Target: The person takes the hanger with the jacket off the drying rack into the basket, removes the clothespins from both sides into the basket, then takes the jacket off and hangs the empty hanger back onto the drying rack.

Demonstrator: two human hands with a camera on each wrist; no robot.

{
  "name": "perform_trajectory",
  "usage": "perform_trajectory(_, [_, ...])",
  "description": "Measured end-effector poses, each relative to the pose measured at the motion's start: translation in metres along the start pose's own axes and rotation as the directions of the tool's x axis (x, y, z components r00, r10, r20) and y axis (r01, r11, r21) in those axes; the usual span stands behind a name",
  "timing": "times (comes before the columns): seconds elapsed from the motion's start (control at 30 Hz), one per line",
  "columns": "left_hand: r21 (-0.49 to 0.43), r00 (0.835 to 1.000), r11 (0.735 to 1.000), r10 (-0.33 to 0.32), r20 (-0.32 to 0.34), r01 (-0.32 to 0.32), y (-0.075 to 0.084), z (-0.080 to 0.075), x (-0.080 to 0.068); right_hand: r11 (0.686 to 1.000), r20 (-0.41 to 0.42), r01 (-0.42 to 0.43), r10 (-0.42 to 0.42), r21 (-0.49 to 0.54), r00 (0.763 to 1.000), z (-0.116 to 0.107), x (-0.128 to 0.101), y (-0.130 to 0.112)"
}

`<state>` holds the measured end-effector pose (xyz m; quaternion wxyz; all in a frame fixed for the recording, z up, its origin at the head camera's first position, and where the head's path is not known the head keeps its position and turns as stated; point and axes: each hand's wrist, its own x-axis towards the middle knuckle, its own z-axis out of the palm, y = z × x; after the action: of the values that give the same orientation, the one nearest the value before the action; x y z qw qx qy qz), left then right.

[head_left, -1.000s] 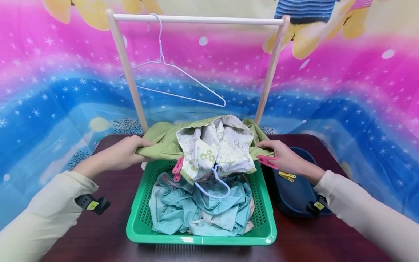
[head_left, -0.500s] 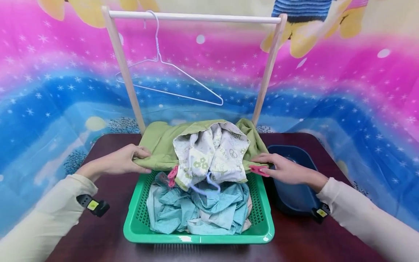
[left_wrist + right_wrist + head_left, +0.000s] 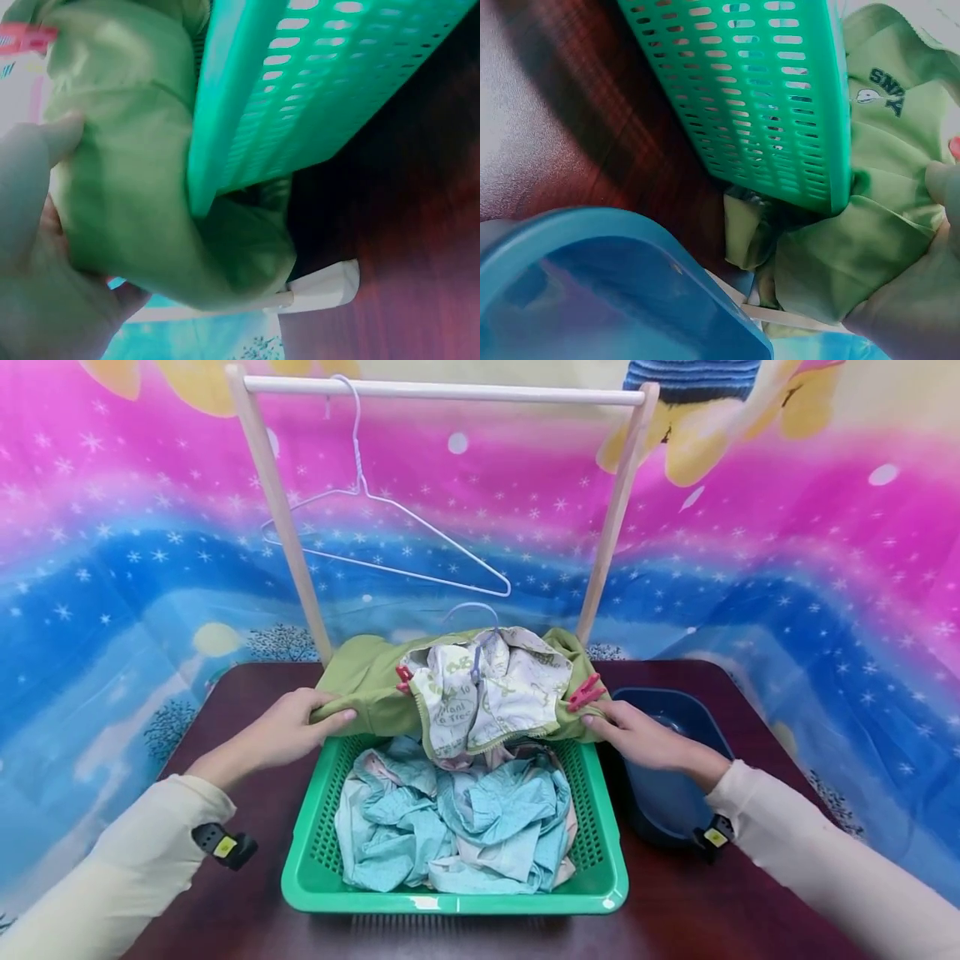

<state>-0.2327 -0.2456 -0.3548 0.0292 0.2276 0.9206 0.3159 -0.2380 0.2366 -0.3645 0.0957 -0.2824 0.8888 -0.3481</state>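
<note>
Both hands have a grip on the green garment (image 3: 375, 681): my left hand (image 3: 288, 731) curls its fingers and thumb round the left end of the cloth, and my right hand (image 3: 637, 739) holds the right end the same way, thumb on top. From the left wrist view I see the thumb pressed into a thick green fold right beside the basket wall; the right wrist view shows the palm closed on a bunched green fold just past the basket's corner.

Nearest me on the bench (image 3: 225, 902) sits the green basket (image 3: 450, 902), with crumpled light blue clothes (image 3: 457, 818) lying inside. To its right, touching or just beside it, stands a dark blue tub (image 3: 675, 810).

The green garment lies across the far rim of the basket, its printed white lining (image 3: 487, 693) turned out in the middle. Two pink clothes pegs (image 3: 585, 693) are clipped to it, one on each side of the lining, and a pale hanger hook (image 3: 472, 610) pokes up from the collar.

Farther back stands a wooden rail (image 3: 442, 392) with a white wire hanger (image 3: 382, 543) hanging at its left end.
</note>
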Motion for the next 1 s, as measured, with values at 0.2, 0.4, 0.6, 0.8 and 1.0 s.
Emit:
perform_trajectory(0.2, [0.142,0.989,0.989,0.053,-0.135,-0.034,0.001,0.018,0.000,0.999,-0.049,-0.038,0.036,-0.036,0.998,0.005,0.005,-0.001])
perform_trajectory(0.4, [0.229,0.969,0.973,0.078,-0.236,-0.022,-0.004,0.037,0.004,0.994,-0.095,-0.078,0.071,-0.075,0.993,0.008,0.007,0.002])
perform_trajectory(0.6, [0.295,0.920,0.955,0.146,-0.363,-0.035,-0.012,0.053,0.008,0.992,-0.132,-0.079,0.065,-0.103,0.989,0.011,0.006,0.006])
perform_trajectory(0.8, [0.328,0.877,0.944,0.191,-0.441,-0.040,-0.014,0.060,0.007,0.990,-0.141,-0.079,0.062,-0.118,0.988,0.013,0.005,0.009])
perform_trajectory(1.0, [0.324,0.876,0.946,0.179,-0.447,-0.028,-0.013,0.063,0.007,0.991,-0.158,-0.059,0.039,-0.123,0.987,0.014,0.004,0.012])
